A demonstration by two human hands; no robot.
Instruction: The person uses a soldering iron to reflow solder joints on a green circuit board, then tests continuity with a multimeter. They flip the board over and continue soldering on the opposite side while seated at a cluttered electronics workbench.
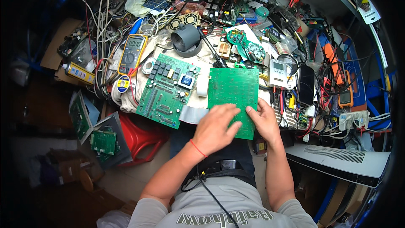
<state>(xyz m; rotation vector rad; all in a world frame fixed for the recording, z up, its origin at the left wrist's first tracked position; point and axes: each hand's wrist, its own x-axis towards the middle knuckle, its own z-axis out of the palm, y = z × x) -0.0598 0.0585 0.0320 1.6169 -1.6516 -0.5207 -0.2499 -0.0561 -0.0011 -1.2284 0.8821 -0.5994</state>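
Note:
A green circuit board [233, 85], its solder side up, extends over the bench's front edge. My right hand [266, 123] grips its right edge, thumb on top and fingers partly hidden. My left hand [214, 130] lies over its lower left part, fingers stretched out and thumb apart, holding nothing. To the left lies a second green circuit board [166, 95] bearing relays, chips and a blue transformer. A grey ribbon cable [193, 115] runs from it towards the board under my hands; its far end is hidden.
A yellow multimeter [132, 55] stands beyond the left board. Behind are a grey cylindrical piece [184, 39], round green boards [246, 45] and piled cables. A white meter [278, 72] and black phone [306, 85] lie right. A red stool [141, 141] stands below left.

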